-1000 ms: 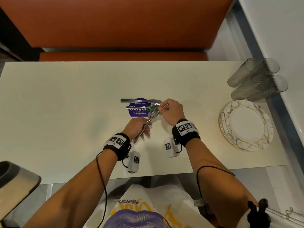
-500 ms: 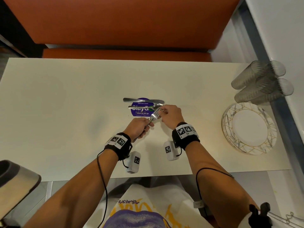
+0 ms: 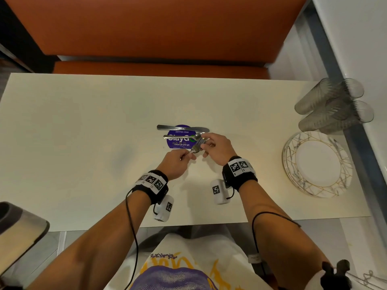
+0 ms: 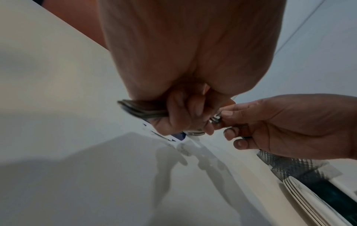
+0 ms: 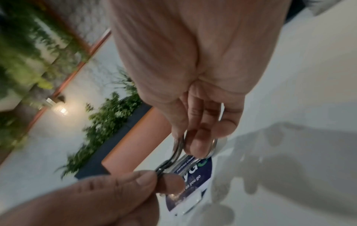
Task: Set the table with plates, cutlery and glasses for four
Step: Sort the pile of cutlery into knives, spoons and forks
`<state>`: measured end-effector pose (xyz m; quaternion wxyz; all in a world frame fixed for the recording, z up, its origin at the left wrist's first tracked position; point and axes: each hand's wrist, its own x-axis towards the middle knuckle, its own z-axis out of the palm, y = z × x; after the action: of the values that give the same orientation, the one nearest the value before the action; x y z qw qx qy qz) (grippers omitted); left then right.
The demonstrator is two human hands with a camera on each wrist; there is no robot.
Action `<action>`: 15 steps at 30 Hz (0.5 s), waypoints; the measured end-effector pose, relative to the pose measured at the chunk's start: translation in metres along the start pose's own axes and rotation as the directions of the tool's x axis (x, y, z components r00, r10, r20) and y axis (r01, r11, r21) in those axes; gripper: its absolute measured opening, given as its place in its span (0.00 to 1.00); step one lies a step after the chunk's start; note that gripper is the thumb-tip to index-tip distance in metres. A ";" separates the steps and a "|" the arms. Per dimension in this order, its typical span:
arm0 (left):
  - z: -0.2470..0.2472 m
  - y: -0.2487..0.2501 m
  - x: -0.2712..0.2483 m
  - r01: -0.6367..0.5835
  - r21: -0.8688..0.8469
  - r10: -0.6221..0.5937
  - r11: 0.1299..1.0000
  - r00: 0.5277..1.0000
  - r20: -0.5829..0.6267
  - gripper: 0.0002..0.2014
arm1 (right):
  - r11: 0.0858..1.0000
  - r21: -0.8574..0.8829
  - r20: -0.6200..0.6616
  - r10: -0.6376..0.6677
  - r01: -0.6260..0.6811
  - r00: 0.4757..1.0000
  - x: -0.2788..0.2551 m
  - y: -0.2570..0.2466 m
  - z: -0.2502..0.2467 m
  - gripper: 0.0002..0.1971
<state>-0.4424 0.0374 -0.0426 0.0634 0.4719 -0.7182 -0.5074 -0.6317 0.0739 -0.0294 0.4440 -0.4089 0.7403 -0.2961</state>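
Both hands have slid slightly toward the near table edge, forks lifted off the sticker.
Left hand (image 3: pixel 174 164) grips the forks' (image 3: pixel 195 147) handles; right hand (image 3: pixel 216 149) pinches their heads, above the table (image 3: pixel 83 132); knife (image 3: pixel 182 128), spoon (image 3: pixel 182 136) lie on the sticker (image 3: pixel 178 143).

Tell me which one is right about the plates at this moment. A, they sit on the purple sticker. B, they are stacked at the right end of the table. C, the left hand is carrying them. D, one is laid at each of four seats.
B: the plates lie in one stack near the right edge of the table, just below the glasses, untouched by either hand.
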 end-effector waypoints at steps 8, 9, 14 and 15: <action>-0.004 -0.004 -0.004 -0.024 -0.055 0.026 0.998 0.999 0.032 0.12 | 0.920 0.382 0.142 0.030 -0.083 0.989 -0.006 0.008 -0.004 0.12; -0.005 -0.005 -0.004 -0.022 -0.045 0.024 0.999 0.999 0.040 0.12 | 0.915 0.394 0.164 0.023 -0.087 0.986 -0.006 0.010 -0.005 0.13; -0.008 -0.007 -0.005 0.014 -0.046 -0.009 0.999 0.994 0.111 0.13 | 0.931 0.352 0.292 -0.009 -0.099 0.956 -0.009 0.013 -0.011 0.20; -0.009 -0.007 -0.004 0.019 -0.046 -0.013 0.999 0.992 0.126 0.14 | 0.933 0.343 0.304 -0.005 -0.105 0.953 -0.009 0.014 -0.012 0.19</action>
<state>-0.4309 0.0343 -0.0421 0.0252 0.4431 -0.7047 -0.5535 -0.6452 0.0894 -0.0315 0.6251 -0.3429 0.6089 -0.3478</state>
